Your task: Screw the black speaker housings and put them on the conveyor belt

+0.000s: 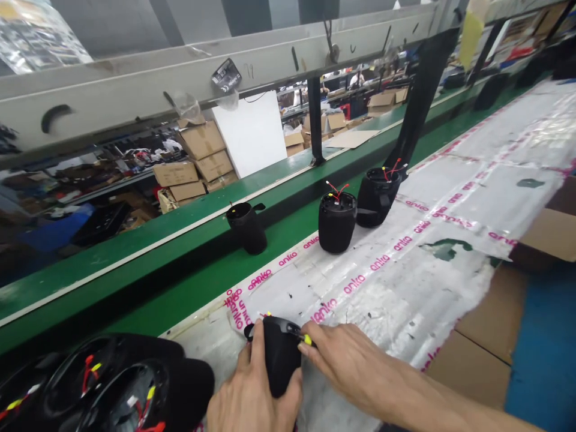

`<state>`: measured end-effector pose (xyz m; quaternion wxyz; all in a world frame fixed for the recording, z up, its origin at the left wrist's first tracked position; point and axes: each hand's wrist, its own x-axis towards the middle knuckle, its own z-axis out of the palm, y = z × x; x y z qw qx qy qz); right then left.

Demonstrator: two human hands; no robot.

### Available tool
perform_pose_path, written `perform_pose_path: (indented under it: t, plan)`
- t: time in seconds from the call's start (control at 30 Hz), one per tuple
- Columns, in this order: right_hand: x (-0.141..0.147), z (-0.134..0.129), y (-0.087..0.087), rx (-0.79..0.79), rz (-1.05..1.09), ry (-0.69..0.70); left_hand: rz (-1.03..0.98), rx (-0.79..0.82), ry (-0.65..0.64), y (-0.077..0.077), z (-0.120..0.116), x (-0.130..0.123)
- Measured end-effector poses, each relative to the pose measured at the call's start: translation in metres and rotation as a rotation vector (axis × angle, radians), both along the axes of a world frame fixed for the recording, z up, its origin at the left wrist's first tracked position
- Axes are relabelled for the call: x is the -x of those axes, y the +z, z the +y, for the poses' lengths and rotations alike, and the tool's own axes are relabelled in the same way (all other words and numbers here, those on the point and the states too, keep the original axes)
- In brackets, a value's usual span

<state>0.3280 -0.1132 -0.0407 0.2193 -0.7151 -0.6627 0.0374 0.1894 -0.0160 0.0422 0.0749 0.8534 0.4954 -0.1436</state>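
Observation:
My left hand (258, 384) wraps round a black, cloth-covered speaker housing (281, 360), which stands tilted on the covered bench close to me. Its fingers and thumb press on both sides of it. At the housing's upper right edge, my right hand (337, 354) is closed on a small black-and-yellow tool (306, 339). The tool's tip is at the rim, and its exact kind cannot be made out. Bits of white and yellow show at the top of the housing; its inside is mostly hidden from me.
Two similar housings (337, 222) with red wires stand further up the plastic-covered bench (396, 276). Another housing (247, 228) is on the green conveyor (202, 282). Several open ones (189, 384) crowd the lower left. Cardboard boxes (486, 336) lie at right; a metal beam (270, 54) crosses above.

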Motion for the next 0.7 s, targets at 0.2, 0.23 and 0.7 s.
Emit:
perform_pose_path:
  t: [0.2, 0.23, 0.7]
  plan:
    - [0.000, 0.003, -0.002, -0.016, -0.024, 0.011, 0.013, 0.000, 0.004, 0.002, -0.001, -0.002]
    - [0.000, 0.002, -0.003, -0.026, -0.037, 0.005, 0.016, -0.001, 0.005, 0.002, -0.001, -0.002]
    - [0.002, 0.011, 0.027, 0.108, -0.389, 0.061, 0.085, -0.023, -0.019, -0.006, -0.003, -0.009]
